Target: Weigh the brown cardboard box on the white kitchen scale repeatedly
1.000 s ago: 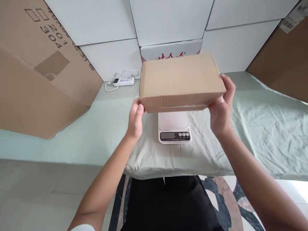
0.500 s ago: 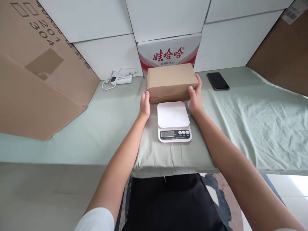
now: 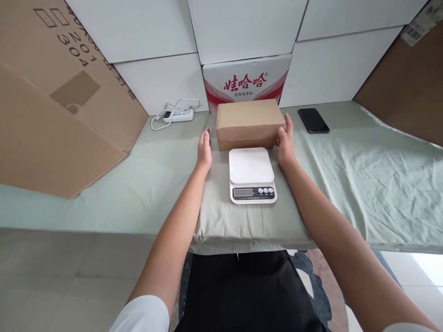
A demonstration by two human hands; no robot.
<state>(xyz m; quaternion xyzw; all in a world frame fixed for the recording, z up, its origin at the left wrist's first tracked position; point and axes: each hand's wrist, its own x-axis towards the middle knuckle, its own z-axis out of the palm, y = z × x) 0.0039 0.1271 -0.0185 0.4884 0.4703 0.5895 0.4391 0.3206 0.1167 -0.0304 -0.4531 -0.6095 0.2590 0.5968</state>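
set down since a second ago: small brown box (image 3: 249,123) on green cloth (image 3: 363,175), at 12 o'clock of white scale (image 3: 252,174). left hand (image 3: 204,150) let go, fingers straight together; right hand (image 3: 285,146) flat, touching box side. phone (image 3: 313,121) at 3 o'clock, red-printed carton (image 3: 247,80) behind, power strip (image 3: 178,115) at 9 o'clock.

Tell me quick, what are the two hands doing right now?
Left hand: open, holding nothing, just apart from the cardboard box.
Right hand: open, fingers flat by the box's right end; touching or not cannot be told.
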